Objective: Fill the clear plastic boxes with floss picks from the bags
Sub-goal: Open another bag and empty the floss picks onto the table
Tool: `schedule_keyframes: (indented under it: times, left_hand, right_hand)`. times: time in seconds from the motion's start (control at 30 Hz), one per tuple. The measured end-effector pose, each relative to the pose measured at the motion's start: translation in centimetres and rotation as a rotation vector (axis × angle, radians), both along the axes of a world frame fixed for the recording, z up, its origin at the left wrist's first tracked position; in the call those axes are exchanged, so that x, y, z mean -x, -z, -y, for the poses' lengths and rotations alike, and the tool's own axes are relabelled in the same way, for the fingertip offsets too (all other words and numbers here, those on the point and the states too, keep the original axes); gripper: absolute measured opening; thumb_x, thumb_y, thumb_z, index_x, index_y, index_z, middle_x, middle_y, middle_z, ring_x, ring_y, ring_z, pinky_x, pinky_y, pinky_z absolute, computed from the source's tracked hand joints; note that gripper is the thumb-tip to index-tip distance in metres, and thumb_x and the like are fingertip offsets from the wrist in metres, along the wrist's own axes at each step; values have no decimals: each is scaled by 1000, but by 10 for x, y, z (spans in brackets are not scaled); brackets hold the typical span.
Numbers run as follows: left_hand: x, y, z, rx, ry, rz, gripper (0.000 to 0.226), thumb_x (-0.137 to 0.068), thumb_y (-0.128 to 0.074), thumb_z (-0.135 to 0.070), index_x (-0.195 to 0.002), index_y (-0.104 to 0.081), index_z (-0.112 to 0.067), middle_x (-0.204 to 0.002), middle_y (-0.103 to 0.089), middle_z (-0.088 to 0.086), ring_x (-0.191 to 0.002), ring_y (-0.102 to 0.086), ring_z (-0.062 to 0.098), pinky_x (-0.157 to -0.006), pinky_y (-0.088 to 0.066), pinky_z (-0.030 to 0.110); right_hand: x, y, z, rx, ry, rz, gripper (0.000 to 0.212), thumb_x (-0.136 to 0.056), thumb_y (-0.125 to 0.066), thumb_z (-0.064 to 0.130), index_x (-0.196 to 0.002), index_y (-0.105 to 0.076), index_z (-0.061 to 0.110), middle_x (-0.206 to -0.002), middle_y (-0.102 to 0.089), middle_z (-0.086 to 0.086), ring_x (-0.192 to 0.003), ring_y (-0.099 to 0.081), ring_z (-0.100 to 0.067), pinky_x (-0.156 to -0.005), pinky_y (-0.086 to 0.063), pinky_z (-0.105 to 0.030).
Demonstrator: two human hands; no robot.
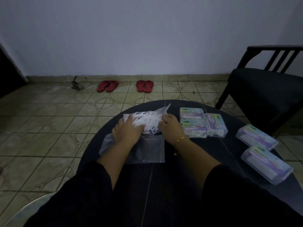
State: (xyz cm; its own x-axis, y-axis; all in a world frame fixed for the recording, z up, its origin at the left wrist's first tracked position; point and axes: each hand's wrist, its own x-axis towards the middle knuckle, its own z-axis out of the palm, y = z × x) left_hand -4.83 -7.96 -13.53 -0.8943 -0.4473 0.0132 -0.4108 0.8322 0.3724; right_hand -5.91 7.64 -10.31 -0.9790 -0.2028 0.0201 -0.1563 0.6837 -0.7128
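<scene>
Dim light falls over a round dark tabletop where a person sits with both arms stretched forward. At its middle lies a clear bag stuffed with white floss picks, and everything else is easiest placed from that bag. The left hand rests on the bag's left side, fingers curled into the plastic in a loose grip. The right hand pinches the bag's right edge near its mouth. Just in front of the bag, toward the person, lies a flat, empty-looking bag. Right of the bag stand three filled clear boxes, touching one another; further right and nearer the person lie two more boxes. The picks look light, stiff and prone to tangle, and the plastic film is slippery, so holding the bag by its mouth seems the safest hold.
</scene>
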Motion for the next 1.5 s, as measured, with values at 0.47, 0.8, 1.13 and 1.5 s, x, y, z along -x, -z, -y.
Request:
schedule_keyframes:
  times: [0.47, 0.8, 1.13, 1.5]
  left_hand:
    - [-25, -70, -4, -320, 28, -504, 41, -95, -44, -2, -136, -49, -4, -142, -48, 11, -131, -43, 23, -103, -26, 18]
    - [-116, -32, -4, -267, 60, -428, 38, -93, -45, 1, -130, -56, -3, -138, -52, 12, -126, -47, 24, -107, -30, 23]
    - [-160, -11, -58, -14, 290, -399, 45, -87, -51, 0, -129, -58, -16, -141, -44, 3, -132, -32, 21, -110, -25, 31]
    - [-133, -28, -131, -362, 214, -70, 42, -93, -53, -44, -66, -63, -12, -66, -59, 3, -68, -57, 19, -57, -38, 28]
  right_hand:
    - [-35, -41, -27, 342, 17, -167, 22, -93, -37, -3, -105, -55, -7, -123, -47, -15, -90, -45, -10, -66, -34, 2]
    - [-122, -17, -45, 516, 140, 153, 26, -93, -45, 2, -112, -54, -14, -108, -54, -26, -95, -55, -33, -85, -47, -39]
    - [-137, 23, -58, 983, 391, 478, 50, -95, -45, -2, -142, -35, 10, -123, -57, -23, -80, -57, -25, -64, -48, -32]
    - [-144, 9, -76, 1054, 269, 652, 17, -91, -50, -6, -101, -62, -14, -76, -65, -16, -61, -64, -18, -57, -58, -28]
